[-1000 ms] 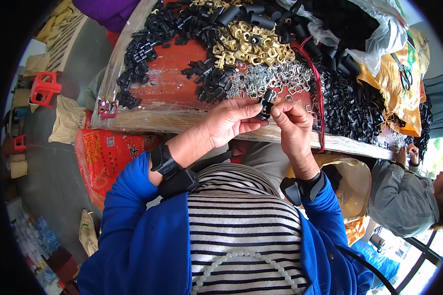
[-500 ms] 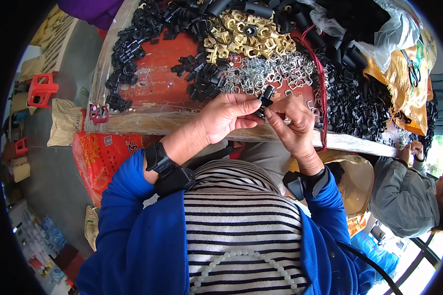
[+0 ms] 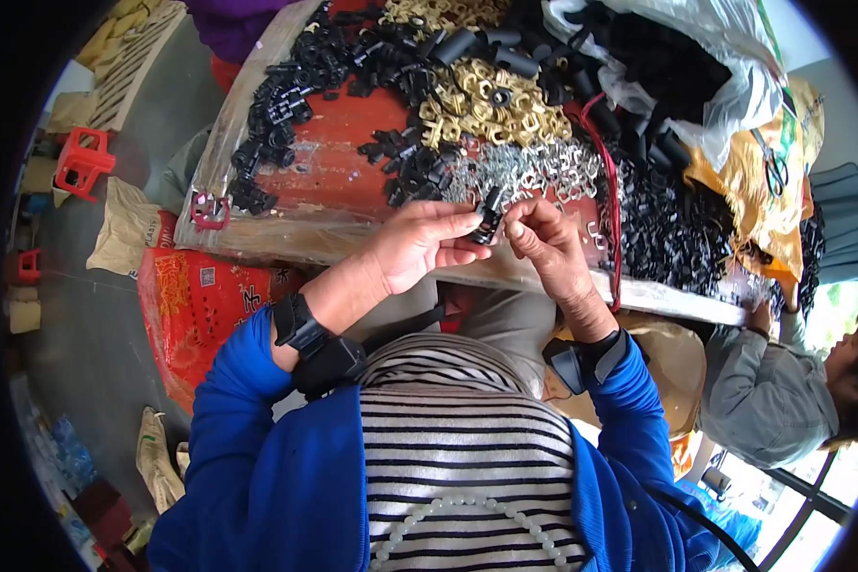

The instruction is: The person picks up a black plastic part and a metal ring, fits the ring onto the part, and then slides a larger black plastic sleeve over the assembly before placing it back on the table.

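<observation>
My left hand (image 3: 412, 240) grips a small black plastic part (image 3: 489, 215) between thumb and fingers, above the near edge of the table. Just to its right, my right hand (image 3: 555, 246) has thumb and forefinger pinched together, close beside the part. Whatever those fingertips may hold is too small to make out. Beyond the hands lies a heap of silvery bent metal clips (image 3: 529, 173). Behind it is a pile of brass-coloured metal pieces (image 3: 467, 107). Small black plastic pieces (image 3: 398, 153) lie left of the clips.
The red tabletop (image 3: 329, 157) has a worn wooden edge (image 3: 286, 240). A dark red cord (image 3: 608, 143) crosses it, with a black heap (image 3: 672, 224) to its right. Scissors (image 3: 772, 164) lie on a yellow sack (image 3: 739, 181). At far right a co-worker's hand (image 3: 761, 316) is at the table.
Both hands and the black part appear a little further left in the picture, as the whole view has shifted. The right fingertips have drawn slightly away from the part.
</observation>
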The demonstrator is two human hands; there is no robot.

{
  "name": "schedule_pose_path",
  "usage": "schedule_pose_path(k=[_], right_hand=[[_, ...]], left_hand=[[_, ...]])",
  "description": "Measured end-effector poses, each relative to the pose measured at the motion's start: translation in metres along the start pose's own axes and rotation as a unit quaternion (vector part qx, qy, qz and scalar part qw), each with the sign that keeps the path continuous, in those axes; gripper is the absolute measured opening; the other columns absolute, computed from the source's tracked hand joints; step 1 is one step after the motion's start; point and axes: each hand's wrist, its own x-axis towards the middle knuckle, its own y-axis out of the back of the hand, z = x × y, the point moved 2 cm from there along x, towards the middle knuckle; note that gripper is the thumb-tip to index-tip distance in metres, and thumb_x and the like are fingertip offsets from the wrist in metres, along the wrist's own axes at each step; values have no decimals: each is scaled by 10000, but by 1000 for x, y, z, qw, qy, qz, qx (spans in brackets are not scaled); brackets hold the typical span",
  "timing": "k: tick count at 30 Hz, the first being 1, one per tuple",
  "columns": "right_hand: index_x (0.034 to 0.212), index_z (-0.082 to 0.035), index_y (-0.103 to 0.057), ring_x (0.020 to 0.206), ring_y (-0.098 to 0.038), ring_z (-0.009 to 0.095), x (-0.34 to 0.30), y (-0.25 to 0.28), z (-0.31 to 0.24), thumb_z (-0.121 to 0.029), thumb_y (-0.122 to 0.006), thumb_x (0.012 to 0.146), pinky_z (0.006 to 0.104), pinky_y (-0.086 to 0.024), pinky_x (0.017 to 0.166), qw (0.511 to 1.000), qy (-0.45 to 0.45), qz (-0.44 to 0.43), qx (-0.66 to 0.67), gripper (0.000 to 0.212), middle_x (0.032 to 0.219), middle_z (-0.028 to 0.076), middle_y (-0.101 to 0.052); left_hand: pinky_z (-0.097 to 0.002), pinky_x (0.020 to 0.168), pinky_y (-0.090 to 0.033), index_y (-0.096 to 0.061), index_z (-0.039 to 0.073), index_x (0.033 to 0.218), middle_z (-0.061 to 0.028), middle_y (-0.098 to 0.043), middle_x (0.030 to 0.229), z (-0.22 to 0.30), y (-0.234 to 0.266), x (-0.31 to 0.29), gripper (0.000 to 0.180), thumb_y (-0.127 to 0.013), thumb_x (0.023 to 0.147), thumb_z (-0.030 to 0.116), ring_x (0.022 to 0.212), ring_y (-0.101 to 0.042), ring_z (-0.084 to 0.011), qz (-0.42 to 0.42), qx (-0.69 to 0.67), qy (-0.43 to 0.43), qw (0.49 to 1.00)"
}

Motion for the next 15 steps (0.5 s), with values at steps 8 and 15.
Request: schedule_pose_path(k=[8, 15], right_hand=[[859, -81, -539, 602, -541, 181, 88, -14, -10, -71, -541, 707, 285, -423, 499, 758, 250, -82, -597, 152, 751, 58, -515], [910, -104, -536, 676, -556, 236, 144, -17, 21, -111, -533, 700, 327, -463, 566, 676, 236, -105, -690, 210, 810, 56, -519]], left_hand=[[-213, 623, -472, -538, 35, 921, -96, -586, 848, 16, 44, -7, 187, -509, 799, 175, 727, -576, -145, 105, -88, -42, 990], [-218, 633, -468, -538, 48, 889, -87, -585, 845, 29, 63, 2, 166, -514, 798, 185, 729, -572, -137, 153, -121, -96, 976]])
